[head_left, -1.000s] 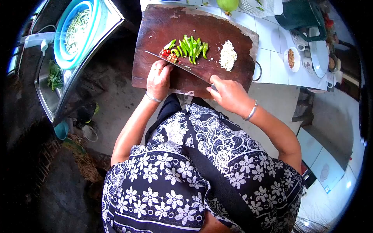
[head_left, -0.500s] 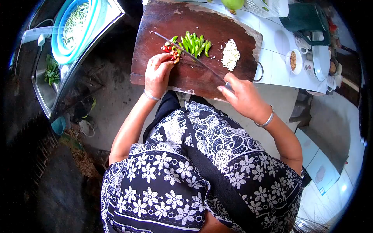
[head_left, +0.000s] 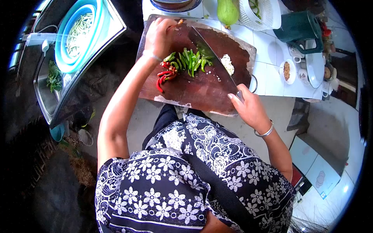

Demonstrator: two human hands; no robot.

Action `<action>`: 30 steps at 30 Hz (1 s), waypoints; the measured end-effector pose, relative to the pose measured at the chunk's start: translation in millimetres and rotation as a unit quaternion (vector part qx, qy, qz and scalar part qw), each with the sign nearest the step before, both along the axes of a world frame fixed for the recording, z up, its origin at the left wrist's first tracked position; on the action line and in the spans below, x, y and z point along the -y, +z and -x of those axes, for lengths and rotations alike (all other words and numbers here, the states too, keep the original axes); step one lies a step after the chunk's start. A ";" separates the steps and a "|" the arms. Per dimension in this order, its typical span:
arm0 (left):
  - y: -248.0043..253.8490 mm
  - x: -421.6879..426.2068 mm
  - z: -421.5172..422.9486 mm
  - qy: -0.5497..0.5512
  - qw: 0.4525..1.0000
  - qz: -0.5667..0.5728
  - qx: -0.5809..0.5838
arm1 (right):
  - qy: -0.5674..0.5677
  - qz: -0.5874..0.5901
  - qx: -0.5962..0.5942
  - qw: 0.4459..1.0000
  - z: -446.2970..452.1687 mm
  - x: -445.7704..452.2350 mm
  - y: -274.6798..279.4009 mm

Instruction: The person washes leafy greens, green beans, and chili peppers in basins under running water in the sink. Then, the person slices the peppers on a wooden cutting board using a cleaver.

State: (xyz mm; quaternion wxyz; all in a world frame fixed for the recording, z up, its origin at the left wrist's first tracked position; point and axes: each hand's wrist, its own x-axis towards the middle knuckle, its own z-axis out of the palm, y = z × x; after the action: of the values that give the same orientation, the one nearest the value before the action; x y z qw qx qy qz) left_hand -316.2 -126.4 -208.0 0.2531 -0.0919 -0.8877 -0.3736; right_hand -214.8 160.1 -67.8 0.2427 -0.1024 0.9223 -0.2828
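Note:
My right hand [head_left: 251, 108] is wrapped round the handle of a kitchen knife [head_left: 213, 56], whose long blade slants up and left across the wooden cutting board [head_left: 194, 93]. Chopped garlic [head_left: 227, 65] lies by the blade, partly covered by it. Left of the blade are cut green chilies [head_left: 190, 60], with red chilies [head_left: 166, 75] beside them. At the far left part of the board, my left hand [head_left: 158, 38] has its fingers drawn together. A small orange-brown bit shows at its fingertips, too small to name.
A green gourd [head_left: 228, 13], a white basket [head_left: 262, 15] and a dark green jug [head_left: 299, 31] stand behind the board. A small bowl [head_left: 287, 72] is to the right. At left, a blue colander [head_left: 64, 48] of green beans sits above a sink [head_left: 44, 95].
My left hand has left the red chilies and moved up to the board's far edge. The knife has shifted right, away from the red chilies towards the garlic, its blade turned more steeply.

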 end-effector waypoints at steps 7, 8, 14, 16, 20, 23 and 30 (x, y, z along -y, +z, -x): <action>1.9 9.7 -22.0 0.011 0.998 -0.047 0.033 | -0.015 -0.011 0.012 1.000 -2.5 -5.3 -0.1; -4.3 11.9 -42.3 0.024 0.994 -0.073 0.080 | -0.014 -0.005 0.014 1.000 -3.2 -6.6 -3.2; -19.4 -7.1 -143.5 0.011 0.992 -0.005 0.126 | 0.070 -0.021 0.023 0.997 -5.1 8.0 -13.4; -20.4 -19.4 -160.4 0.032 0.990 0.017 0.134 | 0.097 -0.012 0.002 0.995 -11.0 11.0 -15.8; -20.4 -32.0 -160.7 0.055 0.990 0.048 0.119 | 0.139 -0.035 -0.010 0.990 -17.0 15.7 -22.9; -30.1 -31.6 -154.1 0.040 0.992 0.072 0.099 | 0.165 -0.039 -0.034 0.985 -19.4 21.8 -25.4; -41.1 -25.3 -150.0 0.011 0.993 0.094 0.066 | 0.200 -0.062 -0.056 0.976 -22.1 24.8 -29.5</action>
State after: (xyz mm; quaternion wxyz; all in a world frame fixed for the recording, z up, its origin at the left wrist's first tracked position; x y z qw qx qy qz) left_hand -166.2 -101.1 -249.1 0.1886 -0.0804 -0.9346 -0.2906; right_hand -192.8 135.3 -97.3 0.2483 -0.2848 0.9112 -0.1645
